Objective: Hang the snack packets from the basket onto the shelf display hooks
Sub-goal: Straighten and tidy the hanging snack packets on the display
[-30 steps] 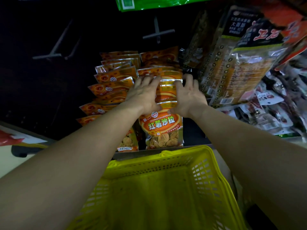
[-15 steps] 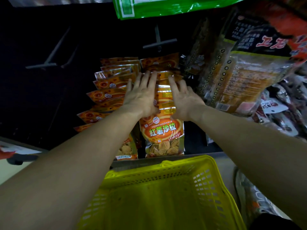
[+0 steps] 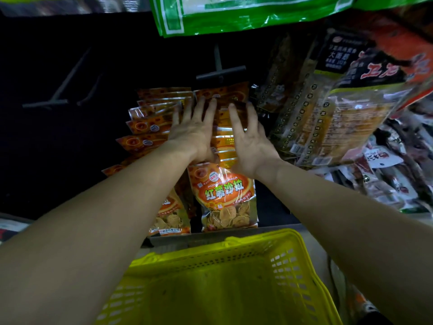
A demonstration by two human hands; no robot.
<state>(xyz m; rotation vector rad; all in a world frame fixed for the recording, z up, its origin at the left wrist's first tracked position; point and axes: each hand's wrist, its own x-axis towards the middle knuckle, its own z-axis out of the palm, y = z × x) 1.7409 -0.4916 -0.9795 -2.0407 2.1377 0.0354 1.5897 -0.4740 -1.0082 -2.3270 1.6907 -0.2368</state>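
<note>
The left hand and right hand hide the tops of the orange packets. The yellow basket is cut off below. The red packet looks too blurred to read.

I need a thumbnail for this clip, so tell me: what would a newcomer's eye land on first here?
Two bare forearms reach up the middle, with the left hand and right hand laid flat, fingers straight, on a row of orange snack packets hanging mid-frame. Below them, the bright yellow basket fills the bottom of the view. A green packet hangs along the top edge.
</note>
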